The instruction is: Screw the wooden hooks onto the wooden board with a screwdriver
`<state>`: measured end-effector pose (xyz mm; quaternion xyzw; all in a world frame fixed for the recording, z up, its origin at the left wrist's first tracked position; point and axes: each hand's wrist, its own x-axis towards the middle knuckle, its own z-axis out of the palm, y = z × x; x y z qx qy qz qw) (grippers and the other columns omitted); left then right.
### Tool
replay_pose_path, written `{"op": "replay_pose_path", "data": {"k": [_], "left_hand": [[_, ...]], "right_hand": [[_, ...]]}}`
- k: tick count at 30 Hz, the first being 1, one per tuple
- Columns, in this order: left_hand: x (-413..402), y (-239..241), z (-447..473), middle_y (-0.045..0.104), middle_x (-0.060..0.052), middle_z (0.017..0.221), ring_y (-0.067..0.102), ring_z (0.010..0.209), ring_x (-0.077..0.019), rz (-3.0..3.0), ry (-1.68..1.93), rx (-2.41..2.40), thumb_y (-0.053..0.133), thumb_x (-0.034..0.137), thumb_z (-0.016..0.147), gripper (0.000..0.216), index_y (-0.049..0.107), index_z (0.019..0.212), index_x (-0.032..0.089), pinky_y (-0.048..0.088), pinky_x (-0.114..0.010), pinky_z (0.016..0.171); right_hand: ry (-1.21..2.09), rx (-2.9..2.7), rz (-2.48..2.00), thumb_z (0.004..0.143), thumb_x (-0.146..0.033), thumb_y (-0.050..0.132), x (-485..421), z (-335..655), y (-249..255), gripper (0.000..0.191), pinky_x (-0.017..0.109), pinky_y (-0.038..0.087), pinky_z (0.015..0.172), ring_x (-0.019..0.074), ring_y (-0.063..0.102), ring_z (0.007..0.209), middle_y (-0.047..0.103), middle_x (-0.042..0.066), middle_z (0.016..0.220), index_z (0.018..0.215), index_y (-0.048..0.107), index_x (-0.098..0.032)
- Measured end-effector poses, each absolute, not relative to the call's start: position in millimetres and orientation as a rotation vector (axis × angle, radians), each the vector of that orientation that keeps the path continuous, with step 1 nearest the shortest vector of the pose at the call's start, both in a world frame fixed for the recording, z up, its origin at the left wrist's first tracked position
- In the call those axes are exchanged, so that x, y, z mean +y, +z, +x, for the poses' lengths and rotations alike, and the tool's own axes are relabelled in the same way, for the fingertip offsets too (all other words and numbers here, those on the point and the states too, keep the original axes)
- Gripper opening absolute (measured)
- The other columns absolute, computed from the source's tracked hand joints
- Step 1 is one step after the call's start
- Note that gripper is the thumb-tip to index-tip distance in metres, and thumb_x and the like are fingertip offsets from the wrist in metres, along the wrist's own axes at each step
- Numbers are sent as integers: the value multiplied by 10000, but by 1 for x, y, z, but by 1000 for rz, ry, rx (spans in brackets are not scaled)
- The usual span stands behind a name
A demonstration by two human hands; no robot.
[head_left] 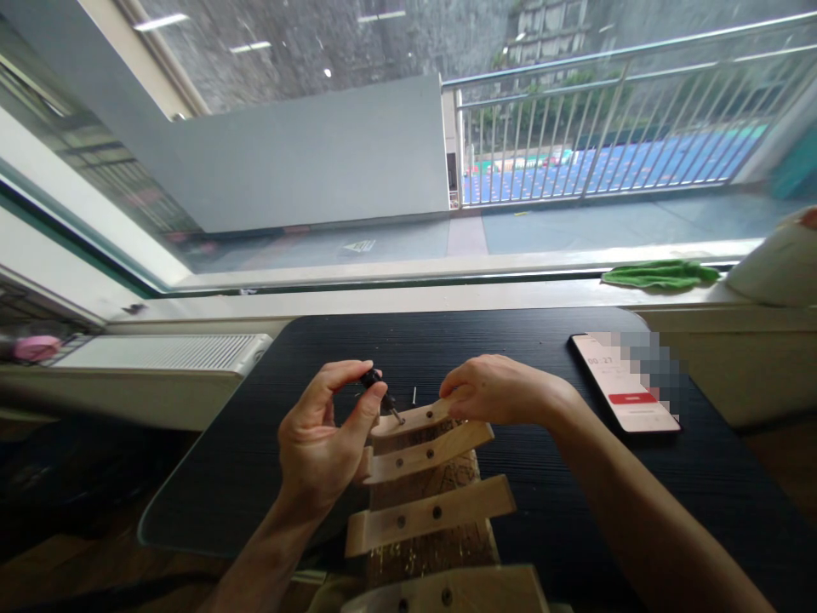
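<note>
My left hand [324, 430] pinches a short black-handled screwdriver [385, 393] between thumb and fingers. The screwdriver leans, its metal tip resting at the left screw spot of the farthest curved wooden slat [418, 417]. At that slat's right end, my right hand [494, 387] is closed, with the fingertips partly hidden. Nearer to me, more pale slats [418, 515] lie crosswise over a rough brown wooden board [421, 489], each with two dark screws or holes. Just beyond the farthest slat, a loose screw [414, 397] is on the table.
The black table [268, 443] stands against a white windowsill [396, 298]. To the right lies a phone [629, 383] with a lit screen, partly blurred. A green cloth [660, 274] and a pale rounded object [775, 264] are on the sill. A white radiator [159, 351] is at left.
</note>
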<state>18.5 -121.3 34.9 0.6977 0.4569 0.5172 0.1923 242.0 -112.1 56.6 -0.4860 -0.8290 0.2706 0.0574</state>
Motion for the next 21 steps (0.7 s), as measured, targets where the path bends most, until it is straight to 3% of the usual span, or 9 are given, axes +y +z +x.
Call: {"op": "replay_pose_path", "data": {"k": [12,21], "left_hand": [[-127,38,19,625,-36,1018,588,953,-172,2052,1392,1296,551,194,787,299,570,1084,228,464,-337,892],[-127,35,20,550,-19,968,543,920,-165,2178,1476,1312,660,175,697,298,585,979,239,449,-342,867]], "right_hand": [[788,-2522,-1471,776,-345,464,-112,242,56,316,227,392,671,163,603,829,685,7,946,1012,665,-282],[810,-2517,-1453,782,-348,452,-112,243,55,317,227,392,646,158,607,800,689,10,925,1001,670,-275]]}}
